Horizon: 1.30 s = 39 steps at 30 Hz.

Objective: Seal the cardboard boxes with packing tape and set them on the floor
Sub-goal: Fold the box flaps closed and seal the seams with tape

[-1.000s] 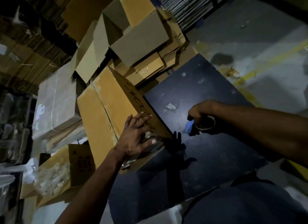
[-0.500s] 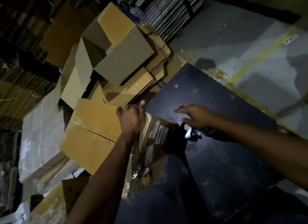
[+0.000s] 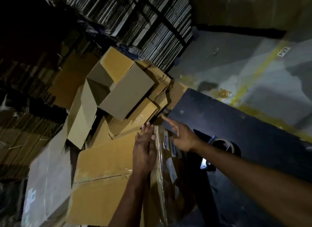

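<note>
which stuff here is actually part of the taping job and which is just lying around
In the job:
- cardboard box under both hands
- left hand, flat on the box
- right hand, fingers straight
- tape dispenser on the dark table

Lying about:
- pile of other boxes
- stacked flat cardboard
- crumpled tape on the floor

Dark counter (image 3: 249, 125) runs diagonally at right. Beyond its far edge, grey concrete floor (image 3: 236, 58) with a yellow painted line (image 3: 263, 63) and a "P27" label (image 3: 284, 51). Crumpled clear plastic scrap (image 3: 223, 93) lies on the floor near the line.
</note>
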Tool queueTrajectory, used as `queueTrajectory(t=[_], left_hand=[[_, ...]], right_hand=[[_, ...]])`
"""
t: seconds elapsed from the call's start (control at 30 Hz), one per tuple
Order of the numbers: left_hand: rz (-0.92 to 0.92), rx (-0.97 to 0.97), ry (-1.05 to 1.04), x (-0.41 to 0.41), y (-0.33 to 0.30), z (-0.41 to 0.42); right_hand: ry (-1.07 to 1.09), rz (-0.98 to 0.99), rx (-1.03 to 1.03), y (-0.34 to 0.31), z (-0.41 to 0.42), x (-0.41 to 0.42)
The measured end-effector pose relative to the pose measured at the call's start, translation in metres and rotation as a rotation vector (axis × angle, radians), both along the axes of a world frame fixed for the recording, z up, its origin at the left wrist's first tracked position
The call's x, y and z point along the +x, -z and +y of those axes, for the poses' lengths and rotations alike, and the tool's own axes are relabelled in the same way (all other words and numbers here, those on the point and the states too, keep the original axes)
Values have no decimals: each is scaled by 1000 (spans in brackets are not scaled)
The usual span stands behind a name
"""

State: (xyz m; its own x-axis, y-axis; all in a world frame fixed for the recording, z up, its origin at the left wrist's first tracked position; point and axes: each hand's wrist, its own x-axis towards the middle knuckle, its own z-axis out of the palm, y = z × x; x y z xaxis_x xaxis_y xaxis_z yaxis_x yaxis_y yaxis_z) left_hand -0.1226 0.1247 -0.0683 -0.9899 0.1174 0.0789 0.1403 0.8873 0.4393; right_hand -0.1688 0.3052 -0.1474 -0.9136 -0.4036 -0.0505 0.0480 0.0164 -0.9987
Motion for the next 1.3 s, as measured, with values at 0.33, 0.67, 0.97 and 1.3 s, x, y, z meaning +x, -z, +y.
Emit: queueTrajectory(t=[0.33,0.67,0.97,1.3], left_hand=[[-8,-142,39,-7,-3,-3],[55,-111,-12,-7,8,-2],[60,-120,-7,-5,6,0],[62,-105,-23,-6,6,1]], right_hand=[[169,242,175,18,-48,52],[323,229,140,7,-32,41],[406,163,129,-1,-26,64],[176,-237,-374,-16,-26,-7]])
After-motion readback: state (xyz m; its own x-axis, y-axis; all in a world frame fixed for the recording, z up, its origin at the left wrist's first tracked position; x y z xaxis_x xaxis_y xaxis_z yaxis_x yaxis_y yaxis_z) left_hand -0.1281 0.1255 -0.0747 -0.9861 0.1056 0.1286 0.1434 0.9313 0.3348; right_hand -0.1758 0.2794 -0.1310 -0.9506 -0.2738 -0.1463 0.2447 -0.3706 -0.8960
